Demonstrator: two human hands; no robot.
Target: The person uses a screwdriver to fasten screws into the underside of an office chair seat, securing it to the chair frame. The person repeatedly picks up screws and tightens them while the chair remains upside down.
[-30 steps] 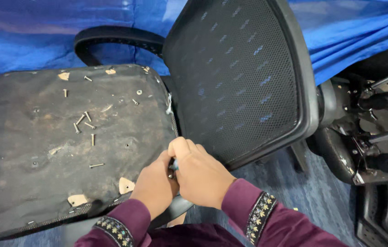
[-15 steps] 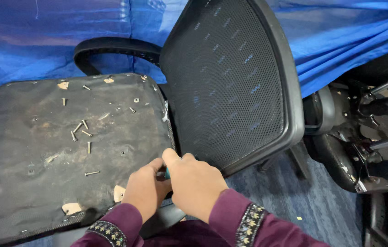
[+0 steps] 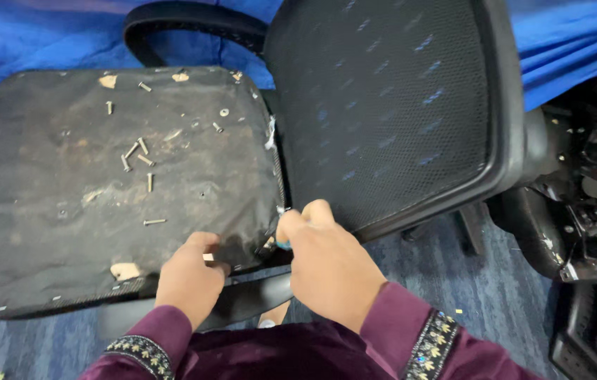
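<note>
Two hands work at the near right corner of an upturned seat base [image 3: 108, 204], where it meets the mesh backrest [image 3: 390, 105] of an office chair lying on its side. The left hand [image 3: 189, 278] rests with fingers curled loosely on the base's near edge, steadying it rather than gripping anything. The right hand [image 3: 327, 264] is closed, thumb and forefinger pinched on a small blue-tipped tool or part [image 3: 283, 244] at the seam; what exactly it is cannot be told, since the fingers hide most of it. Work at this joint would probably go best with the left hand pressing the base flat so it cannot rock, and the right keeping its pinch square to the seam and turning with small, even movements, since a slip there could tear the frayed fabric. The seat base is a dark, worn, rounded panel with scuffed brown patches, torn pale spots near its edges and staples along the rim. Loose screws [image 3: 136, 151] lie scattered across its middle, well apart from the hands, with a washer [image 3: 224, 112] nearer the far edge. A curved black armrest [image 3: 186, 17] arches behind the base, over blue sheeting [image 3: 31, 35].
</note>
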